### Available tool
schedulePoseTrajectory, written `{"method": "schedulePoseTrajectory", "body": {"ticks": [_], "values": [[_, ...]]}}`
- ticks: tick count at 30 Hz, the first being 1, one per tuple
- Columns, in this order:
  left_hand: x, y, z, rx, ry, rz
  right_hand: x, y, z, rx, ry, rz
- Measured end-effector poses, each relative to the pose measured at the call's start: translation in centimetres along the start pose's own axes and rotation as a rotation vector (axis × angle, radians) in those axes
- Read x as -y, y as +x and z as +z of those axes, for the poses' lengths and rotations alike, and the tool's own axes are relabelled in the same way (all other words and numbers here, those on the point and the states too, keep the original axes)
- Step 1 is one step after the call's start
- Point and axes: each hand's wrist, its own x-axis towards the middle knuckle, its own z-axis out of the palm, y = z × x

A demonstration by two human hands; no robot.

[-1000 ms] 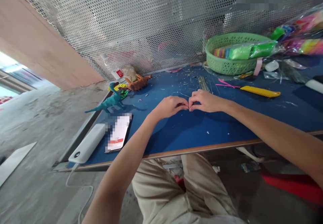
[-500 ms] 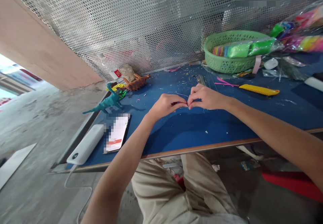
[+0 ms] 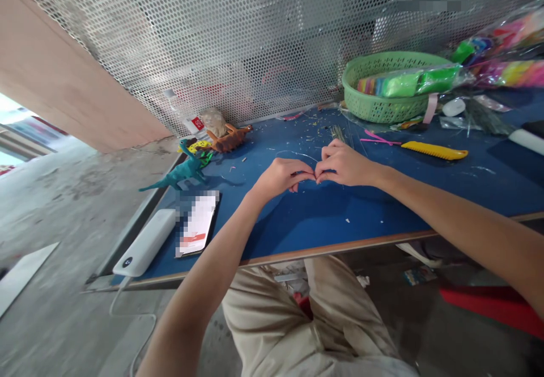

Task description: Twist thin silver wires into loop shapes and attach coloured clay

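Note:
My left hand (image 3: 280, 176) and my right hand (image 3: 345, 165) meet fingertip to fingertip just above the blue table (image 3: 382, 207). Between the pinched fingers they hold a thin wire (image 3: 297, 155), which arcs up and to the left of the hands. A small reddish bit shows under my left fingers; what it is I cannot tell. A bundle of thin wires (image 3: 339, 134) lies on the table just behind my right hand.
A teal toy dinosaur (image 3: 183, 171), an orange one (image 3: 232, 138) and a yellow one stand at the far left. A phone (image 3: 198, 224) and white power bank (image 3: 147, 243) lie near the left front edge. A green basket (image 3: 382, 105) and yellow knife (image 3: 433, 151) sit at right. Perforated metal screen behind.
Both hands have risen slightly and kept pinching together. The wire loop now arcs higher to the left of the hands.

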Motion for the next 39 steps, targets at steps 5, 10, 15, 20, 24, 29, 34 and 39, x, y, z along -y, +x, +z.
{"method": "schedulePoseTrajectory", "body": {"ticks": [5, 10, 15, 20, 24, 29, 34, 39], "values": [[0.5, 0.2, -0.4, -0.007, 0.026, -0.064, -0.6, 0.0, 0.3, -0.006, -0.074, -0.007], [1.0, 0.2, -0.3, 0.075, -0.012, -0.149, -0.7, 0.0, 0.3, -0.008, -0.154, -0.051], [1.8, 0.2, 0.2, 0.131, -0.177, -0.248, -0.3, 0.2, 0.3, -0.006, -0.180, -0.053], [2.5, 0.3, 0.3, 0.137, -0.267, -0.279, 0.0, 0.3, 0.6, -0.031, -0.245, -0.039], [3.0, 0.3, 0.5, 0.132, -0.317, -0.296, 0.2, 0.4, 0.9, -0.043, -0.320, -0.017], [3.1, 0.2, 0.8, 0.103, -0.310, -0.272, 0.4, 0.5, 1.2, -0.062, -0.304, -0.002], [1.9, 0.3, 0.7, 0.074, -0.213, -0.235, 0.5, 0.6, 1.1, -0.073, -0.299, 0.012], [0.7, 0.4, 0.5, 0.050, -0.140, -0.247, 0.6, 0.5, 0.8, -0.080, -0.311, 0.018]]}}
